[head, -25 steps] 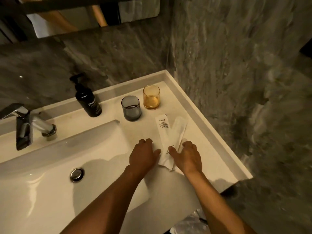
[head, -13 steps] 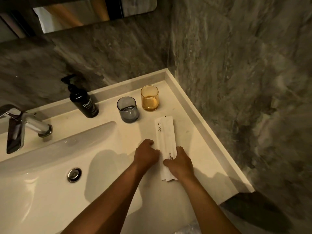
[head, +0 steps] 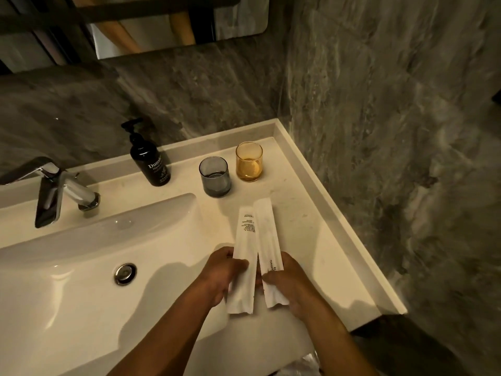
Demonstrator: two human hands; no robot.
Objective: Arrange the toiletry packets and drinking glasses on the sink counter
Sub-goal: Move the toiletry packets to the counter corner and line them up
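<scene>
Two long white toiletry packets are raised a little over the sink counter (head: 325, 240), side by side and splayed apart at the near ends. My left hand (head: 221, 275) grips the left packet (head: 245, 248), which has small black print near its far end. My right hand (head: 291, 280) grips the right packet (head: 267, 234) near its lower part. Behind them stand a grey drinking glass (head: 215, 176) and an amber drinking glass (head: 249, 161), close together near the back wall.
A black pump bottle (head: 149, 161) stands left of the glasses. The basin (head: 81, 267) with its drain (head: 125, 273) and a chrome tap (head: 54, 188) fill the left. Stone walls close the back and right; the counter ends at a raised rim (head: 352, 232).
The packets lay stacked on the counter under my hands. Now each hand holds one packet, and the two are separated and lifted at the near ends.
</scene>
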